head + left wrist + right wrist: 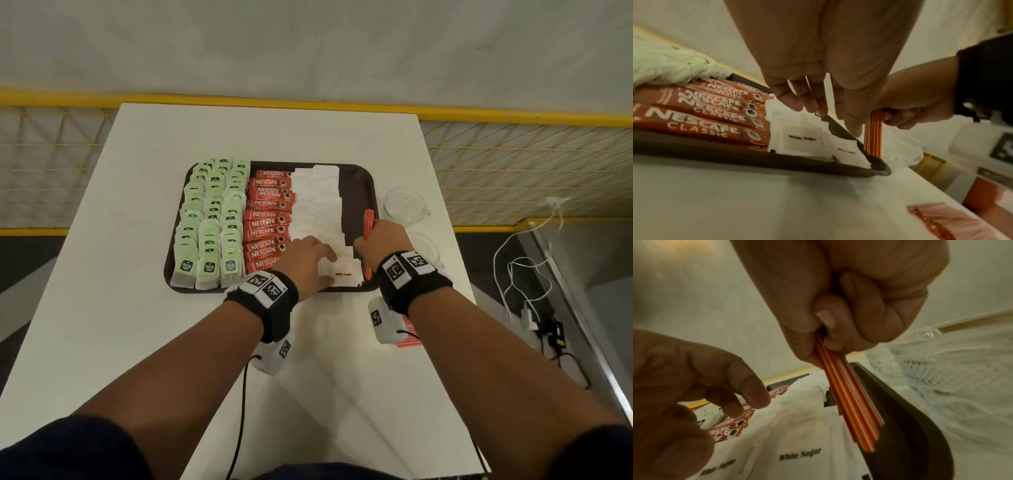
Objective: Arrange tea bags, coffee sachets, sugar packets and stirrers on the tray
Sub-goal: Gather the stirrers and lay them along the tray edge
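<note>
Two hands reach over the near right corner of the brown tray (pixel 368 178), which sits at the middle of the white bench (pixel 137 308). The right hand (pixel 382 240) is clenched around a bundle of orange stirrers (pixel 368 226), holding them along the tray's right edge, their near ends down by the rim. The left hand (pixel 308 260) lies palm down with fingers loosely extended, fingertips resting on the white sugar packets (pixel 318 202) at the near end of their column; it grasps nothing. Left of the sugar runs a column of red Nescafe coffee sachets (pixel 269 219), and green tea bags (pixel 209 219) fill the tray's left side. Two clear glass bowls (pixel 404 205) stand just off the tray's right edge.
</note>
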Motion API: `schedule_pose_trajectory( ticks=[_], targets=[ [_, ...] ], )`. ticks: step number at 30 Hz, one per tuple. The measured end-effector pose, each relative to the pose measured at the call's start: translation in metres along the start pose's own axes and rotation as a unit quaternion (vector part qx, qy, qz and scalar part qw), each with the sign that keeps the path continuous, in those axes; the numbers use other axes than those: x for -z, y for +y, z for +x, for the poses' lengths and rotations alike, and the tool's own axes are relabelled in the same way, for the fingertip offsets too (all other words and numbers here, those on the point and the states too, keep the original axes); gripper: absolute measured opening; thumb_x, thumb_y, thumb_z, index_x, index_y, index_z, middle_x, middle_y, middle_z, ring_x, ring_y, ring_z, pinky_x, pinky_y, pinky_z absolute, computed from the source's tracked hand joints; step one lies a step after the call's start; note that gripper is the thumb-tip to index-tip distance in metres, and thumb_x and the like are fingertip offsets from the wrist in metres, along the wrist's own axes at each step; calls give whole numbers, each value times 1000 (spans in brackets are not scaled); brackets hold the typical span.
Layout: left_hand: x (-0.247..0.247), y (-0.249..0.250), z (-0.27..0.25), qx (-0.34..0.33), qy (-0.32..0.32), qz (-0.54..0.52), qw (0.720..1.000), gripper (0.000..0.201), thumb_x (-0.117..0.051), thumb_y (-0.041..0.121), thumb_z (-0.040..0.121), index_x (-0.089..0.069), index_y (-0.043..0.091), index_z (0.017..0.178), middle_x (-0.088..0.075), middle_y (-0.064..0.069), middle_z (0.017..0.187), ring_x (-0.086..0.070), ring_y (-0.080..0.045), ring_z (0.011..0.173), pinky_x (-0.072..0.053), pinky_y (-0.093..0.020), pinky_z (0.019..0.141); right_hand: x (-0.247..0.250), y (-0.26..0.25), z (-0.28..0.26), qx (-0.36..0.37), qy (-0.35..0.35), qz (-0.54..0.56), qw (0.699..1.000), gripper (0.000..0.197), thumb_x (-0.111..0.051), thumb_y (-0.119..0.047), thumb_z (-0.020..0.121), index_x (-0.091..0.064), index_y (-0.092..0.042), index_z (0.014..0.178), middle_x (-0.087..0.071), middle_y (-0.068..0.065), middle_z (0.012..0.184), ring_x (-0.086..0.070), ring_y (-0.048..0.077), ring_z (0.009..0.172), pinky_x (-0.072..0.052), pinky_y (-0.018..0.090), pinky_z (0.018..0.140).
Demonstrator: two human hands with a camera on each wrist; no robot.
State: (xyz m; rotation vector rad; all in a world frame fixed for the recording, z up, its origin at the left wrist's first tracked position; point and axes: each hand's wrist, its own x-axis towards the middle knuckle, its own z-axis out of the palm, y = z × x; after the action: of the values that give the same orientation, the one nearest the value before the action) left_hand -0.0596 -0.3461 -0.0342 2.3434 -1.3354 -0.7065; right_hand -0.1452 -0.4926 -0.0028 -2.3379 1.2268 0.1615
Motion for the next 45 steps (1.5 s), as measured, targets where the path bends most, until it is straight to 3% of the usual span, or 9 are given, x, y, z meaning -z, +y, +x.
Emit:
schedule_pose_trajectory(
  ticks=[11, 18, 22, 24, 27, 31, 37, 41, 45],
  targets=[
    [-11, -7, 6, -10, -15, 136, 990, 47, -68, 36, 87, -53, 29, 132, -51, -1, 134, -45, -26, 121, -43, -40, 97, -25, -4, 28, -40, -44, -67, 996, 27, -66, -24, 91, -63, -1, 105, -66, 15, 109, -64, 30, 99, -43, 29, 71],
    [-16, -10, 7, -6, -14, 134, 991, 46, -66, 38, 88, -53, 30, 132, -52, -1, 133, -46, -26, 119, -44, -40, 98, -34, -4, 31, -20, -56, -120, 991, 18, -56, -19, 97, -64, -3, 98, -66, 13, 108, -64, 29, 102, -51, 32, 82],
    [-18, -12, 7, -5, -12, 126, 992, 44, -65, 38, 89, -54, 31, 131, -52, 0, 132, -45, -26, 119, -43, -41, 99, -37, -5, 34, -37, -75, -132, 988, 27, -62, -21, 92, -49, -10, 70, -66, 14, 108, -64, 32, 102, -54, 43, 91],
    [-18, -14, 7, -6, -11, 122, 992, 44, -65, 38, 89, -54, 30, 131, -52, -1, 132, -45, -26, 119, -43, -40, 98, -34, -9, 33, -52, -98, -148, 983, 16, -62, -24, 91, -59, -10, 86, -62, 16, 120, -61, 34, 110, -51, 47, 96],
    [-17, -16, 7, -8, -11, 117, 993, 45, -66, 38, 88, -54, 30, 131, -53, -1, 130, -46, -26, 118, -43, -42, 99, -30, -11, 34, -38, -102, -158, 982, 39, -48, -25, 100, -50, -5, 134, -48, 16, 143, -48, 32, 129, -40, 39, 107],
    [-16, -17, 6, -6, -13, 112, 994, 45, -66, 38, 88, -54, 29, 131, -52, -1, 129, -46, -25, 118, -44, -42, 99, -23, -12, 30, -15, -78, -170, 982, 32, -42, -17, 102, -55, -2, 127, -55, 15, 136, -54, 28, 123, -43, 32, 100],
    [-12, -15, 2, -13, -7, 111, 994, 45, -65, 35, 89, -54, 27, 132, -51, -2, 131, -44, -26, 120, -42, -39, 99, -7, -10, 11, -3, -22, -103, 994, 23, -47, -16, 99, -61, -4, 86, -64, 14, 101, -63, 26, 93, -50, 32, 85],
    [-7, -6, 1, -26, -1, 114, 993, 41, -60, 37, 92, -53, 28, 131, -50, -2, 131, -43, -26, 120, -41, -41, 101, 8, 9, -12, -50, 29, -16, 998, 31, -53, -31, 95, -50, -12, 72, -59, 7, 80, -52, 16, 61, -40, 25, 53],
    [-14, 16, -5, -54, 3, 92, 994, 37, -56, 36, 94, -53, 26, 130, -49, -2, 130, -41, -25, 122, -41, -41, 98, 22, 45, -51, -26, 19, 9, 999, 31, -56, -43, 93, -63, -13, 93, -65, 4, 87, -63, 22, 80, -53, 35, 76]
  ],
)
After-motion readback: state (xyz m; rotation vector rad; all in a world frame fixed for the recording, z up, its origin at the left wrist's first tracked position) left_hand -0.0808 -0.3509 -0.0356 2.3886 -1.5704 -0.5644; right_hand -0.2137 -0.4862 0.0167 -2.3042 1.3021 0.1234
